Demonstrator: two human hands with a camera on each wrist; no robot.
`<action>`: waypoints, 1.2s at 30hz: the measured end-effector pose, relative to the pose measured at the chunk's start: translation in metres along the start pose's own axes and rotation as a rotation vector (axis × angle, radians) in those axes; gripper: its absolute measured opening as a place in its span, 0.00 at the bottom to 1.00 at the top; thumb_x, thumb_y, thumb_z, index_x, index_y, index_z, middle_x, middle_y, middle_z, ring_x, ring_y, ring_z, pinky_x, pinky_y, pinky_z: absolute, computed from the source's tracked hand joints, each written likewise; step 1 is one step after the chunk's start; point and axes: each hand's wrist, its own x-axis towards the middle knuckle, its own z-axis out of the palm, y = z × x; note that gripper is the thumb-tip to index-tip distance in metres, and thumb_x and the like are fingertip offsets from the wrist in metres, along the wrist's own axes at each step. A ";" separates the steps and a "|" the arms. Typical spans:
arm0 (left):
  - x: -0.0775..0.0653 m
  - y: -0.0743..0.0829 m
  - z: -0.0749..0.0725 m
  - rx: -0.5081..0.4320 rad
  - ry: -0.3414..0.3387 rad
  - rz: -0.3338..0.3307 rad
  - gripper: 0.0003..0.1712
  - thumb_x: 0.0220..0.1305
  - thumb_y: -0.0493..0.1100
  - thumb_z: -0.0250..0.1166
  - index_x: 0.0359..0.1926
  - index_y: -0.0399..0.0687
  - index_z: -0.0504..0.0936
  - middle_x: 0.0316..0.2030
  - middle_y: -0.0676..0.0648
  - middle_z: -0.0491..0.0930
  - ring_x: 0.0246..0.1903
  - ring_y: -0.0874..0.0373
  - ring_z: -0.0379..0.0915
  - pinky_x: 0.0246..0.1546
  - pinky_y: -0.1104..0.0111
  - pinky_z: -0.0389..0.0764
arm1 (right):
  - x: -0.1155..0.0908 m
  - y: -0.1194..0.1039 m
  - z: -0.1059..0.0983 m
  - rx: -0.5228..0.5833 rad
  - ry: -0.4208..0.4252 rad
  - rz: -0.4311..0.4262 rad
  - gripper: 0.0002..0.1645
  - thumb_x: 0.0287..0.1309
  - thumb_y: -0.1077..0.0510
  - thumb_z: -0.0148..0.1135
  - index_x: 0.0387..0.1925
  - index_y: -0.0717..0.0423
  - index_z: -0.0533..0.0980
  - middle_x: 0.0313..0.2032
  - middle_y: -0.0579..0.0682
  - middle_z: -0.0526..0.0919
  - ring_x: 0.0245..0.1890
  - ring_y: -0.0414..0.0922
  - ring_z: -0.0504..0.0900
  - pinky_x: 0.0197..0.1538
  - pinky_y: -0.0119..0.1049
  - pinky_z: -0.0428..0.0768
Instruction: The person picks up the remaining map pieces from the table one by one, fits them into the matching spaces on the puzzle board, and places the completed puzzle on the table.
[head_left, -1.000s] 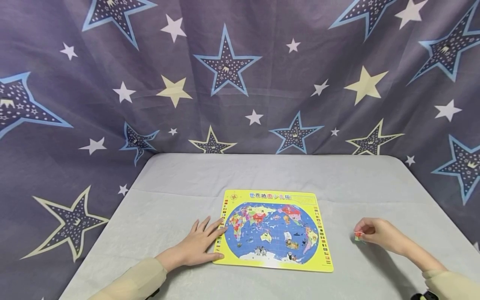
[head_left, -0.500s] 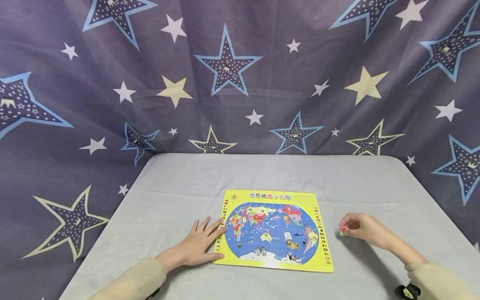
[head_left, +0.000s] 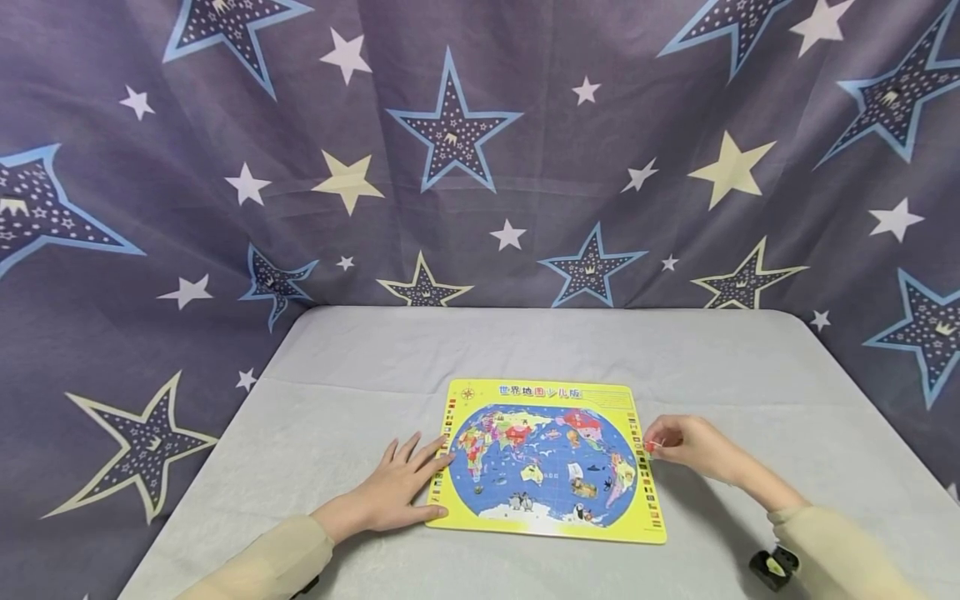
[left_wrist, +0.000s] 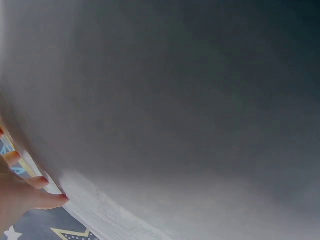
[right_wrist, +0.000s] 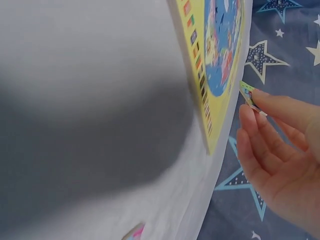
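A yellow-bordered world map puzzle board [head_left: 540,535] lies on the table, its blue oval full of coloured land shapes and animals. My left hand [head_left: 390,496] rests over its left edge with the fingers spread and straight. Thumb and fingers of my right hand [head_left: 697,450] pinch a small colourful puzzle piece [head_left: 649,448] by the board's right border. In the right wrist view that piece [right_wrist: 247,94] shows green and yellow at the fingertips, partly covered by the thumb. Only part of the left hand [left_wrist: 25,192] appears in the left wrist view.
A grey cloth covers the table [head_left: 360,358]. Behind it hangs a dark curtain [head_left: 480,100] printed with stars. Another small piece with pink on it [right_wrist: 135,232] lies at the bottom of the right wrist view.
My right hand has moved left and slightly away from me with the puzzle piece, from the bare cloth to the board's right edge. The left hand and the board have stayed put.
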 end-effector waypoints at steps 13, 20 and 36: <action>0.000 0.000 0.000 0.005 0.007 0.001 0.44 0.55 0.73 0.42 0.67 0.56 0.54 0.68 0.50 0.45 0.64 0.38 0.37 0.57 0.39 0.41 | 0.022 -0.012 0.016 0.016 -0.029 -0.017 0.06 0.48 0.68 0.59 0.31 0.61 0.77 0.30 0.48 0.79 0.29 0.40 0.77 0.33 0.29 0.77; 0.000 0.000 0.001 0.002 0.008 0.003 0.44 0.55 0.73 0.42 0.66 0.56 0.54 0.68 0.49 0.45 0.64 0.38 0.37 0.57 0.39 0.41 | 0.033 -0.020 0.026 0.054 -0.049 -0.043 0.06 0.48 0.69 0.59 0.32 0.62 0.77 0.30 0.49 0.79 0.29 0.41 0.78 0.33 0.29 0.77; 0.000 0.000 -0.001 0.002 0.012 0.012 0.43 0.55 0.72 0.44 0.66 0.54 0.55 0.67 0.48 0.46 0.64 0.37 0.38 0.56 0.39 0.42 | 0.059 -0.042 0.047 0.034 -0.080 -0.044 0.07 0.51 0.68 0.58 0.34 0.60 0.78 0.37 0.54 0.80 0.35 0.46 0.79 0.37 0.33 0.78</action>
